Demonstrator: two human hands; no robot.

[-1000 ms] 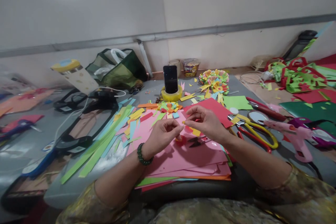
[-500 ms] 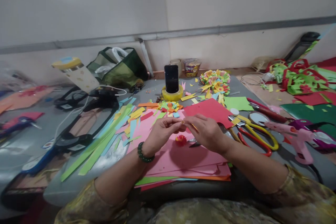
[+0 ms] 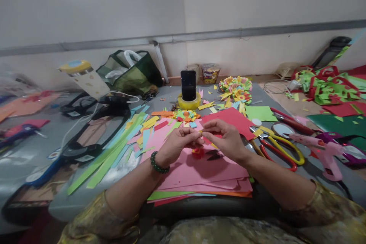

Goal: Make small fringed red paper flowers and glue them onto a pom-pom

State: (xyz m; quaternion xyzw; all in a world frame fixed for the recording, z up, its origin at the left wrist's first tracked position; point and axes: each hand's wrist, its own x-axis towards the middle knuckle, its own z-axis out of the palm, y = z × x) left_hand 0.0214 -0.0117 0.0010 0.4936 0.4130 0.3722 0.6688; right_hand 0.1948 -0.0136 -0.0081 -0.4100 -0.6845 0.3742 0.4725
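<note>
1. Nearest the wearer, pink sheets (image 3: 200,175) lie stacked on the desk (image 3: 167,101), with green, red and orange edges showing beneath.
2. Above the stack, the left hand (image 3: 180,141) and right hand (image 3: 227,141) meet at the fingertips, pinching a tiny yellow paper piece (image 3: 201,132) between them; a dark green beaded bracelet (image 3: 158,164) circles the left wrist.
3. Just below the fingers, a red paper flower (image 3: 197,153), partly hidden, sits on the pink paper beside dark blades (image 3: 214,155).
4. At right lie yellow-handled scissors (image 3: 288,148) and a pink glue gun (image 3: 321,150); at left, long green strips (image 3: 110,152).
5. Beyond the hands, a red sheet (image 3: 233,119) lies flat.
6. Farther back, a phone (image 3: 188,85) stands in a yellow tape roll (image 3: 188,103), fringed paper flowers (image 3: 236,87) to its right.
7. Near the wall (image 3: 257,0) stand a noodle cup (image 3: 210,74) and a green bag (image 3: 131,72).
</note>
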